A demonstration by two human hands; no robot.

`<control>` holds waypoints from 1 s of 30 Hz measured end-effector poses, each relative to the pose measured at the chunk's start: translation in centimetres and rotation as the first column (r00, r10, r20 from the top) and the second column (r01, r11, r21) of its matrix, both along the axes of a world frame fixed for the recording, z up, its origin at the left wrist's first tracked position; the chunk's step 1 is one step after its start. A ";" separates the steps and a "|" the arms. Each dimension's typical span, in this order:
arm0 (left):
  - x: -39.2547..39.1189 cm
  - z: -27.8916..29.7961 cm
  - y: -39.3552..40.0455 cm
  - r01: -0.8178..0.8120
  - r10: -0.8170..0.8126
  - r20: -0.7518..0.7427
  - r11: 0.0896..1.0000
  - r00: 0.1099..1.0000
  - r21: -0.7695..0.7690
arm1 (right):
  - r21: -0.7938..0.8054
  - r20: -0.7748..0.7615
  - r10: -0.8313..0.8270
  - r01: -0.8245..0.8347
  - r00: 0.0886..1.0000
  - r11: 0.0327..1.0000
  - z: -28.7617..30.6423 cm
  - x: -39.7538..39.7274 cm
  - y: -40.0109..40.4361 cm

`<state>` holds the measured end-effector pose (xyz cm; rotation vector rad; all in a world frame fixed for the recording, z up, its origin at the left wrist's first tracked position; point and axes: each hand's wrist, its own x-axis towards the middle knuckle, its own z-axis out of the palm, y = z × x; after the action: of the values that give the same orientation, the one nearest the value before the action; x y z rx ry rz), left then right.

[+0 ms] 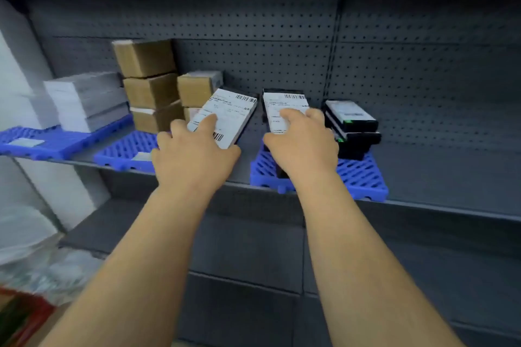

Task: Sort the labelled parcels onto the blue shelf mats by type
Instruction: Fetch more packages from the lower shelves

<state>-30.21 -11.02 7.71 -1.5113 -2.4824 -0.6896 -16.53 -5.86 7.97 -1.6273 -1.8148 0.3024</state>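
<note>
- Left hand (194, 154) grips a black parcel (225, 118) with a white barcode label, held tilted above the shelf (423, 177), between two blue mats
- Right hand (303, 146) grasps a second labelled black parcel (284, 109) over the right blue mat (363, 177)
- Two stacked black parcels (352, 129) rest on that mat
- Brown boxes (149, 84) stand on the middle mat (127, 149); white parcels (87, 101) on the left mat (56, 140)

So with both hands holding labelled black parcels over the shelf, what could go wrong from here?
1. The left hand holds its white-labelled black parcel tilted in the gap between mats; it could slip onto the bare grey shelf.
2. That parcel hangs close to the brown cardboard box stack; it might get sorted there wrongly.
3. The right hand setting its labelled black parcel down could nudge the neighbouring stacked black parcels on the blue slotted mat.
</note>
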 end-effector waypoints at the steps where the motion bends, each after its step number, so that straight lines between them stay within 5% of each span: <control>1: 0.6 0.1 1.1 0.047 -0.047 0.006 0.999 0.999 -0.018 | 0.002 0.007 -0.047 0.047 0.999 0.999 0.2 0.9 0.4; 13: 4.4 1.9 13.6 0.221 -0.215 0.083 0.972 0.973 -0.072 | -0.025 0.053 -0.261 0.263 0.964 0.964 1.8 7.9 8.9; 30: 7.4 0.4 25.7 0.126 -0.119 0.045 0.955 0.992 -0.267 | -0.194 0.201 -0.163 0.202 0.966 0.960 0.1 9.5 22.5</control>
<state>-22.85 14.70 8.15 -1.7716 -2.6076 -0.4026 -6.99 16.61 8.10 -2.0175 -1.7968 0.2794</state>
